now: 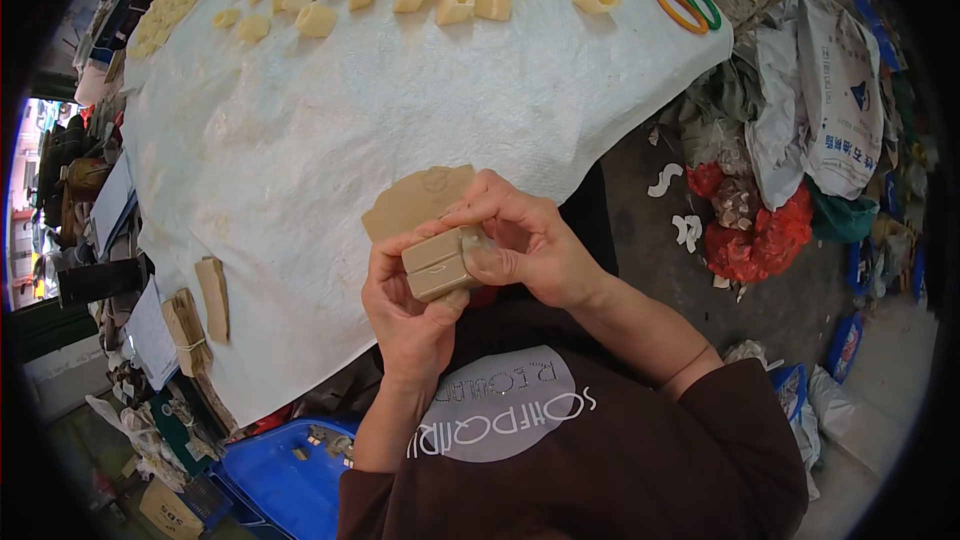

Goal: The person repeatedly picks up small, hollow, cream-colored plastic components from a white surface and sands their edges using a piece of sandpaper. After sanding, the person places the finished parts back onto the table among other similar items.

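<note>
Close to my body, both hands hold a small tan block [436, 278] with a groove along its face; it could be a mould, but I cannot tell. My left hand [398, 315] wraps its near left side, thumb at the lower edge. My right hand [530, 245] grips the right end between thumb and fingers. Just beyond the block a flat tan piece [415, 202] with a wavy edge sticks out; whether it joins the block is hidden by my fingers. Beneath lies a white sheet-covered table [300, 150].
Pale yellow hollow pieces [455, 2] stand along the far side. Scissors [678, 2] with orange and green handles lie far right. Tan strips [213, 300] and a tied bundle [184, 332] lie left. A blue tray [285, 480] sits lower left; red bags [765, 245] rest on the right floor.
</note>
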### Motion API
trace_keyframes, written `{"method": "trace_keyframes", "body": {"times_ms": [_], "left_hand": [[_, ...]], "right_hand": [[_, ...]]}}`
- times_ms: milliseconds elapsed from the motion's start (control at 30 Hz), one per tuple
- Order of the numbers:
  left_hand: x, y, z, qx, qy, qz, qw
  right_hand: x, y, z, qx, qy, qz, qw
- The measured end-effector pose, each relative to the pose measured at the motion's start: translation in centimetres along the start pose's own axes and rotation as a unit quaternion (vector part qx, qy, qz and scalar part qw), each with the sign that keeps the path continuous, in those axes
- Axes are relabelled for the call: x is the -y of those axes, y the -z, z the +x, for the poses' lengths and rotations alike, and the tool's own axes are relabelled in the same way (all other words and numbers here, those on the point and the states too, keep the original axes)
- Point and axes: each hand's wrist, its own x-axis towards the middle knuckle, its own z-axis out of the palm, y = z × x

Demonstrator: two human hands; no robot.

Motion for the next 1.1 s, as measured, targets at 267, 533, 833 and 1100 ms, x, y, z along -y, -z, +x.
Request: {"method": "trace_keyframes", "body": {"times_ms": [267, 533, 833, 1100], "left_hand": [[0.2, 0.0, 0.4, -0.002, 0.046, -0.08, 0.996], [-0.6, -0.4, 0.7, 0.064, 0.08, -0.127, 0.987], [-1.4, 1.5, 1.6, 0.208, -0.031, 0.174, 0.962], [-1.6, 0.7, 1.1, 0.198, -0.071, 0.251, 0.945]], "right_hand": [[-1.2, -0.7, -0.2, -0.036, 0.072, -0.11, 0.991], [0.7, -0.1, 0.2, -0.019, 0.007, -0.207, 0.978], [1.1, -0.6, -0.1, 0.063, -0.045, -0.149, 0.986], [1.3, -2.6, -0.5, -0.01, -0.066, -0.085, 0.994]]}}
